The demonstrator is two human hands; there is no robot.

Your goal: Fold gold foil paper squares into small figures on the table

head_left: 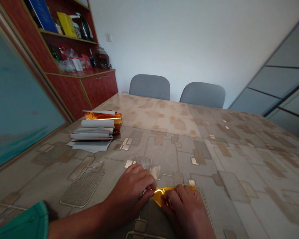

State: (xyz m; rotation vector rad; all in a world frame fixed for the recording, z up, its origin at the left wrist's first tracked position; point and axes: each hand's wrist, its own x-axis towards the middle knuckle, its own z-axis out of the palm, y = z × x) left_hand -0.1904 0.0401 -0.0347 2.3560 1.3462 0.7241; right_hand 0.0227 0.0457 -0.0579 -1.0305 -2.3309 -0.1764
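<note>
A piece of shiny gold foil paper (159, 196), folded to a slanted shape, is held between my two hands just above the near part of the table. My left hand (136, 186) is closed, with thumb and forefinger pinching the left end of the gold paper. Over its right part my right hand (185, 205) is closed too, the fingers curled around the paper and covering much of it. A bit of gold shows past the right knuckles. The underside of the paper is hidden.
A stack of folded papers (94, 134), white with gold foil among them, lies at the left on the patterned tablecloth (169, 146). Two grey chairs (149, 87) stand behind the table. A red cabinet (99, 84) with bottles and boxes is at the back left.
</note>
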